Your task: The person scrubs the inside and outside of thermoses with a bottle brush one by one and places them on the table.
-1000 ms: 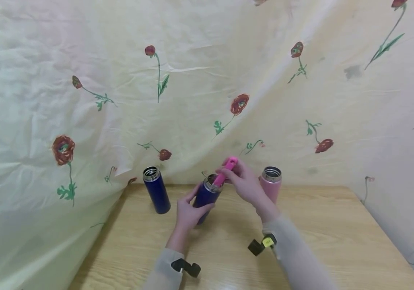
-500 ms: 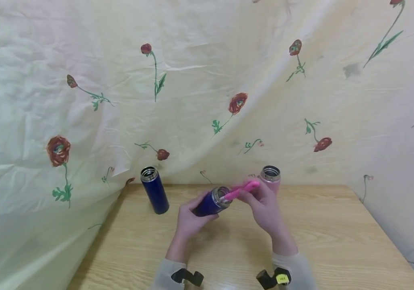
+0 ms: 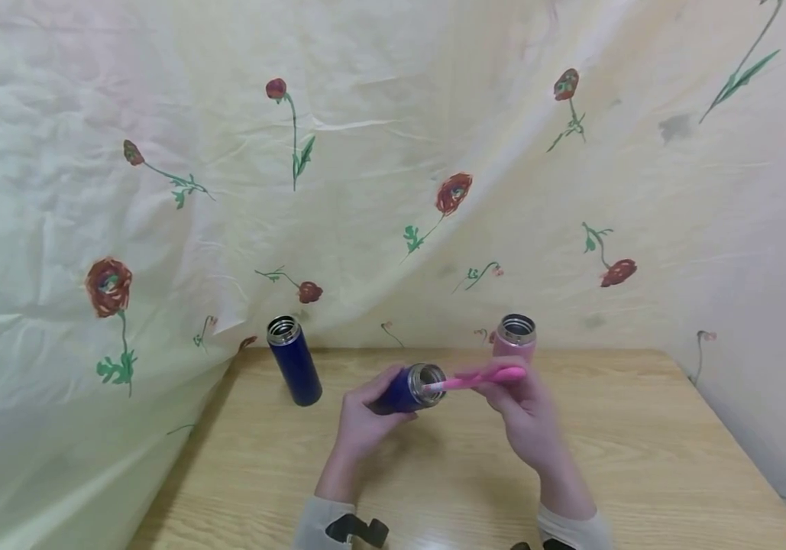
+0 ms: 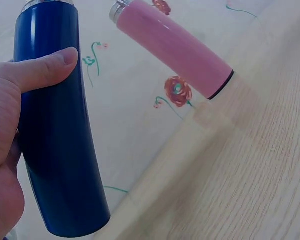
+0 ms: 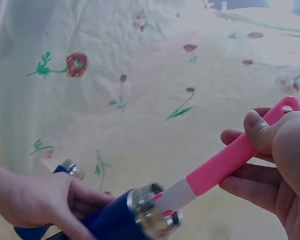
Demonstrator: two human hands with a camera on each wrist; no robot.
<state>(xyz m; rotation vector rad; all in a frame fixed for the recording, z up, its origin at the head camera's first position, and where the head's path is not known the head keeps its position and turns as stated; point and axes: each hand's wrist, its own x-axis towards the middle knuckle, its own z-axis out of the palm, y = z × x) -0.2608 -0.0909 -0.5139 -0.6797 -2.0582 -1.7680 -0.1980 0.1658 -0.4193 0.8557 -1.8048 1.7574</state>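
Note:
My left hand (image 3: pixel 358 424) grips a dark blue vacuum flask (image 3: pixel 398 392) round its body. The flask is tilted, its lidless steel mouth turned to the right. In the left wrist view the thumb lies across the blue flask (image 4: pixel 60 155). My right hand (image 3: pixel 523 424) holds a pink-handled bottle brush (image 3: pixel 502 374) between thumb and fingers. In the right wrist view, the brush (image 5: pixel 225 167) has a flat handle with a hole at its end and a white neck that enters the flask mouth. The brush's head is mostly hidden inside the flask.
A second blue flask (image 3: pixel 296 370) stands lidless at the back left of the wooden table (image 3: pixel 640 443). Behind my right hand stands a lidless pink flask (image 3: pixel 515 345), partly covered. A flower-patterned cloth (image 3: pixel 379 137) hangs behind the table and along its sides.
The blue flask has tipped from nearly upright toward the right. My right hand has moved right and down, and the brush has swung from steep to almost level, its tip still at the mouth.

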